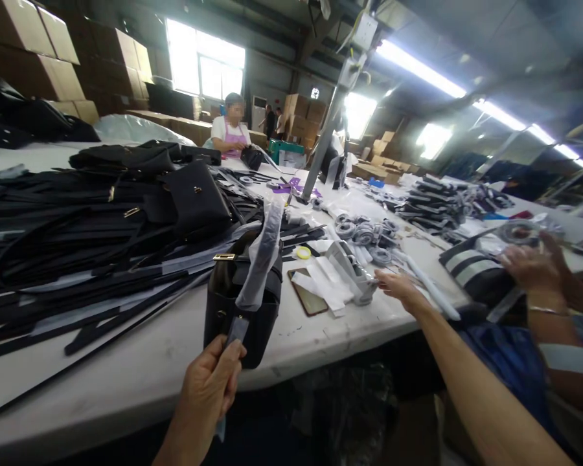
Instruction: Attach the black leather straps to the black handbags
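Note:
My left hand (212, 370), closed at the near table edge, grips a narrow strap end of a black handbag (218, 294). The handbag's top faces me, with a gold buckle at its left side. Pale wrapping film (262, 265) covers the handle that rises from it. Farther right, my right hand (403, 291) has its fingertips drawn together at the end of a grey tape dispenser (360, 288). What they pinch is too small to make out. White paper strips (325, 281) and a phone (311, 294) lie just left of the dispenser.
Black straps (78, 259) and more black bags (199, 194) pile up on the left. Tape rolls (364, 233) lie beyond the dispenser. A metal post (320, 155) rises mid-table. At right, a co-worker's hands (534, 265) rest by a striped bag (476, 268); another person (230, 129) sits across.

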Tool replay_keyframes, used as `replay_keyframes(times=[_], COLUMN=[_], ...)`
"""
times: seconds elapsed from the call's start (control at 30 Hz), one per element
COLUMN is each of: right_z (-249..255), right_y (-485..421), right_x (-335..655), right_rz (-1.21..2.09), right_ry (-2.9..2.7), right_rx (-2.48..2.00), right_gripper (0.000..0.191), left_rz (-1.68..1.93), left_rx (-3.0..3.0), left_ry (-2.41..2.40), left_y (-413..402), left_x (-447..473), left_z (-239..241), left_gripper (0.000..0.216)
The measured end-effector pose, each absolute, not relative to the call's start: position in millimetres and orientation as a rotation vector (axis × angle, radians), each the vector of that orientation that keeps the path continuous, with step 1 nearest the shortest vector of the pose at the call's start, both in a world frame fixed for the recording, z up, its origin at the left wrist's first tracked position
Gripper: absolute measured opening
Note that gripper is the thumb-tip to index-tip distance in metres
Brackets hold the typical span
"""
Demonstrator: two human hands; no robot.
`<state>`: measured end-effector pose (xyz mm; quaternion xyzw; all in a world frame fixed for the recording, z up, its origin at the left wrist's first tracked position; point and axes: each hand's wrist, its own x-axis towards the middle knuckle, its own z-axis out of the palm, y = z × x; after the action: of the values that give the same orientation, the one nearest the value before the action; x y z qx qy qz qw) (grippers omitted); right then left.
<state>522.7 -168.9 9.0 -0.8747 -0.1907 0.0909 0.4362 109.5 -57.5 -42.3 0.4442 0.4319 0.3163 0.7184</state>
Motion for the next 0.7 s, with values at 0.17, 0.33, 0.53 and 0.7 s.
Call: replay_keyframes(times=[0.17,0.33,0.53,0.7], right_z=[-12,-18,-32,-49], right_y=[-156,-161,-187,-205], right_x=[538,543,532,511], right_rz=[0.513,0.408,0.307,0.362], right_ry=[-0.447,-0.381,-0.257,-0.229], right_rx=[-2.096,-2.041,-2.028,-2.064], right_gripper=[0.019,0.024,0.026,0.020], left_rz=[0.727,0.758,0.770,0.765], left_rx=[0.980,0.965,0.976,0.926], left_ry=[0.978,0.999,0.994,0.987], left_y=[-60,-60,-58,-59], left_x=[110,110,111,110], left_z=[-36,-35,-41,-41], left_gripper=[0.040,0.039,0.040,0.042])
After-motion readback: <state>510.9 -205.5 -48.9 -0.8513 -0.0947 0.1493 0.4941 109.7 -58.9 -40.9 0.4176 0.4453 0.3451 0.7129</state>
